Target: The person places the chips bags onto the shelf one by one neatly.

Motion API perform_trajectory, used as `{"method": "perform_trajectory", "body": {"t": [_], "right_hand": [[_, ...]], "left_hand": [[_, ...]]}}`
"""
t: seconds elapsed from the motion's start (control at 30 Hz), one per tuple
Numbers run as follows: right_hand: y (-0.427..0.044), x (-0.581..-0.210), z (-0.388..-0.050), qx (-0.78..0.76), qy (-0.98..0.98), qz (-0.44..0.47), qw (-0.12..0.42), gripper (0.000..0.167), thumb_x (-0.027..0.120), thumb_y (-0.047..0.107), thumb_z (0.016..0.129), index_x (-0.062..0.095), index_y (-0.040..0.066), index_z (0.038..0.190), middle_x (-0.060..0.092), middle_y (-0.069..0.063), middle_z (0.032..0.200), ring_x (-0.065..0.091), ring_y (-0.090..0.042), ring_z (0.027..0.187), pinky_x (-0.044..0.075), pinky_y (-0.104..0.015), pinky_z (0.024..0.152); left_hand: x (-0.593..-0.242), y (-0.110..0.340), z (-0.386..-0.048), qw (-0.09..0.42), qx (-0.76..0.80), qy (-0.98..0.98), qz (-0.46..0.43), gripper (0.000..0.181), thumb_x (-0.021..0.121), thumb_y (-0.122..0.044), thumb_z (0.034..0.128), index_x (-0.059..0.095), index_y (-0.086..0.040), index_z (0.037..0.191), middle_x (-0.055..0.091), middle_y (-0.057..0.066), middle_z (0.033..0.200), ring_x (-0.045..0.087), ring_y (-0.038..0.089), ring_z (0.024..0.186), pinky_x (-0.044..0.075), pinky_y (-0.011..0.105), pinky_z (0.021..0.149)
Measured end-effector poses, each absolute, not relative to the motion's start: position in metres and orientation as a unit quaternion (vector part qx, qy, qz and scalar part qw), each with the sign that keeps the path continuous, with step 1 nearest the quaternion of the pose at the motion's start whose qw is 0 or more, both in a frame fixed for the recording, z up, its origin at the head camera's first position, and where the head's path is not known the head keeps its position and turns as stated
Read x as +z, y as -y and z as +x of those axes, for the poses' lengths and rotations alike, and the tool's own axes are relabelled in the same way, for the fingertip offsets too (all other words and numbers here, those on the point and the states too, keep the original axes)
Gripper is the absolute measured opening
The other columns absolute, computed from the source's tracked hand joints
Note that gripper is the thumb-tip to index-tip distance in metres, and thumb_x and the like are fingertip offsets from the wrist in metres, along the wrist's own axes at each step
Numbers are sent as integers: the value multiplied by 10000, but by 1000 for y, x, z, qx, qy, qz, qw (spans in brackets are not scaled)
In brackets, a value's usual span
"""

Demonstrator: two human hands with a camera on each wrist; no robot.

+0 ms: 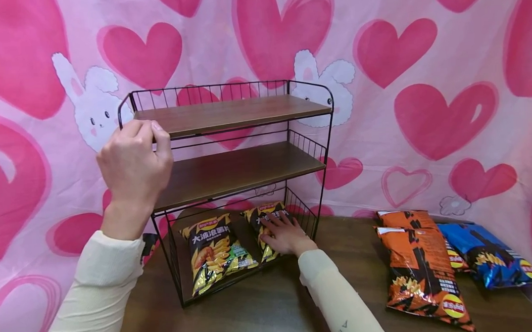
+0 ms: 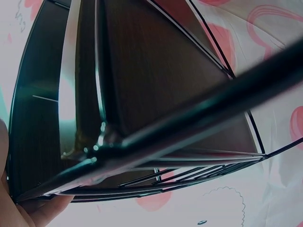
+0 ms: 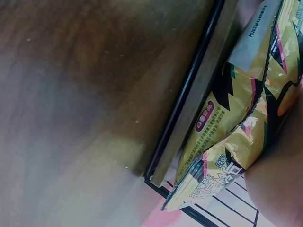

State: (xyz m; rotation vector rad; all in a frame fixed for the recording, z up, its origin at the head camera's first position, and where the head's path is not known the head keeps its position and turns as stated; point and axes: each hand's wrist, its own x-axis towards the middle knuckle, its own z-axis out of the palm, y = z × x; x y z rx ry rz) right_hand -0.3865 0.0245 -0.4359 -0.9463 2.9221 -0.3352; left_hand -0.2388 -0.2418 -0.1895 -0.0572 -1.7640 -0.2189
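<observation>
A three-tier rack [image 1: 241, 118] with a black wire frame and brown boards stands on the table. My left hand [image 1: 134, 159] grips its upper left front corner; in the left wrist view, fingers [image 2: 52, 210] lie around the black rail. On the bottom tier, my right hand [image 1: 287, 234] rests with spread fingers on the right-hand black-and-yellow chip bag [image 1: 268, 213], covering part of its front. Another black-and-yellow chip bag [image 1: 216, 250] leans beside it on the left. The right wrist view shows the edge of the touched bag [image 3: 222, 137] next to the wire side.
Orange chip bags [image 1: 424, 273] lie overlapping on the table [image 1: 342, 286] to the right of the rack. Beside them lies a blue chip bag [image 1: 488, 255]. A pink curtain [image 1: 371, 131] with hearts and rabbits hangs behind.
</observation>
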Motion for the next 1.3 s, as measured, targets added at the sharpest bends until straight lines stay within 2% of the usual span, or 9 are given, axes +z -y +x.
{"method": "perform_trajectory", "body": {"t": [0.23,0.53,0.77,1.0,1.3], "right_hand": [[-27,-438,-384,-105,-947,-302,12,646,354,583,1045,284,311,1626,166,17,1714,56,-337,1585,113,-649,1210],[-33,-435,-384,-90,-941,-326,-16,654,333,601,1051,310,280,1621,177,-32,1713,65,-360,1581,150,-668,1195],[-35,-423,-379,-112,-923,-362,-63,589,414,486,1069,400,203,1585,170,-92,1709,140,-398,1564,197,-681,1176],[-44,-416,-365,-114,-923,-362,-58,577,451,456,1068,415,189,1578,204,-119,1697,214,-445,1532,215,-674,1172],[-58,-410,-356,-94,-924,-364,-66,586,445,474,1064,402,211,1585,257,-134,1678,246,-407,1529,232,-664,1170]], "left_hand": [[-189,240,-239,628,-97,771,-26,531,396,-307,1042,746,82,950,714,222,897,635,474,769,478,611,596],[-190,237,-240,617,-97,780,-31,526,404,-307,1042,746,85,964,721,230,927,644,470,780,497,604,605],[-189,237,-241,623,-98,776,-25,538,395,-313,1044,746,85,959,710,231,892,645,474,773,482,603,583],[-191,238,-241,624,-98,775,-19,548,383,-327,1047,746,73,951,702,219,881,639,482,776,464,612,580],[-190,242,-239,627,-95,773,-17,544,398,-323,1040,749,86,965,719,230,932,650,493,806,477,636,601]]}}
